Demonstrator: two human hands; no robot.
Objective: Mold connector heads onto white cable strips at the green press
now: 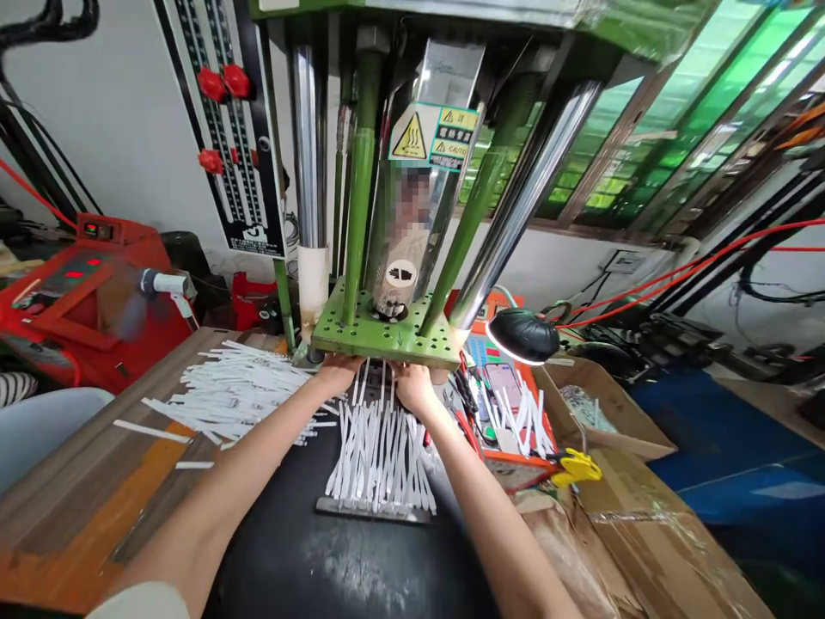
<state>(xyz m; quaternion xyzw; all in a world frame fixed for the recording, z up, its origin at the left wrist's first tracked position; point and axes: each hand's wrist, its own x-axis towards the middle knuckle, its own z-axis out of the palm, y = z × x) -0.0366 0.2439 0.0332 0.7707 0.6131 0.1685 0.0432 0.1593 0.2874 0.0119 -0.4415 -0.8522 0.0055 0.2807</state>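
My left hand (343,371) reaches in under the front edge of the green press plate (393,342); the plate hides its fingers. My right hand (412,384) is under the same edge, a little to the right, its fingertips hidden too. Whether either hand grips anything does not show. Between the wrists, a row of thin white strips (380,451) runs from below the plate toward me. Their near ends lie along a dark flat bar (375,511) on the black surface (348,567). Beside my left forearm is a loose pile of similar white strips (248,387).
Shiny columns (528,202) and green rods flank the press. On the right are an orange tray (516,468) with tools, a phone and strips, a black lamp (523,335), a yellow clamp (577,467) and cardboard boxes (663,524). A red machine (96,301) stands left.
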